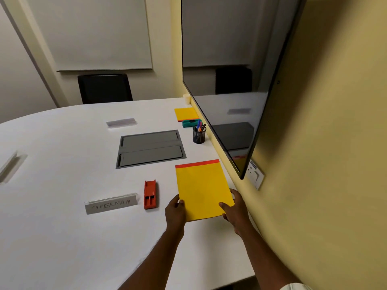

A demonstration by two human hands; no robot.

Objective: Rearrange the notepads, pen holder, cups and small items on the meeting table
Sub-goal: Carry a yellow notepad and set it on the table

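Note:
A yellow notepad (202,188) with an orange top strip lies on the white meeting table (62,227) near its right edge. My left hand (175,212) grips its lower left corner, thumb on top. My right hand (234,210) grips its lower right corner the same way. A second yellow notepad (186,114) lies farther back. A black mesh pen holder (199,135) with several pens stands near the screen. A green eraser-like block (190,123) sits behind the holder. A pale cup (186,98) stands at the far edge, partly hidden by the screen.
An orange case (150,194) lies left of the held notepad. A nameplate (111,204) stands beside it, and two more nameplates (121,122) (9,166) stand farther off. A grey cable hatch (150,148) is set in the table. A large wall screen (236,80) overhangs the right edge. A black chair (104,87) is behind.

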